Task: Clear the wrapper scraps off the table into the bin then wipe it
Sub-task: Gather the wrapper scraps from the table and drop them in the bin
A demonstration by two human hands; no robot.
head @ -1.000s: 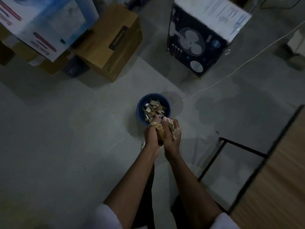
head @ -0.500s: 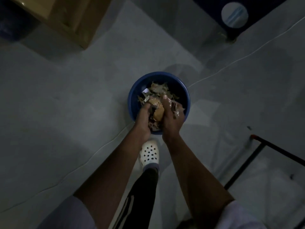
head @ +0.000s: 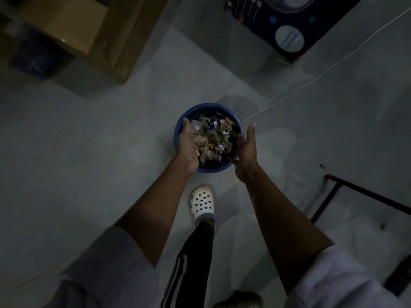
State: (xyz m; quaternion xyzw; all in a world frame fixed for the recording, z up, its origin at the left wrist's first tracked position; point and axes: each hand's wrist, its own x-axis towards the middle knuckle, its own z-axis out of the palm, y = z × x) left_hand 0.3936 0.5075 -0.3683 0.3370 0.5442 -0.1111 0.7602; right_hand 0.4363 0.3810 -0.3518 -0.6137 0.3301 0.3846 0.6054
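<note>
A round blue bin (head: 193,111) stands on the grey floor, filled with brown, purple and clear wrapper scraps (head: 212,134). Both my hands hover over its near rim, spread apart with palms facing each other. My left hand (head: 188,147) has straight fingers, and some scraps lie against its palm and fall away. My right hand (head: 245,147) is open too, fingers pointing forward, with nothing gripped. The table top is out of view.
A cardboard box (head: 73,30) stands at the far left. A dark fan carton (head: 282,25) is at the far right, and a white cable (head: 311,81) runs across the floor. A black metal frame (head: 355,192) is at right. My white clog (head: 202,202) is just behind the bin.
My hands were pressed together around a clump of scraps; now they have parted over the bin and the scraps have dropped in. The view has come closer to the bin.
</note>
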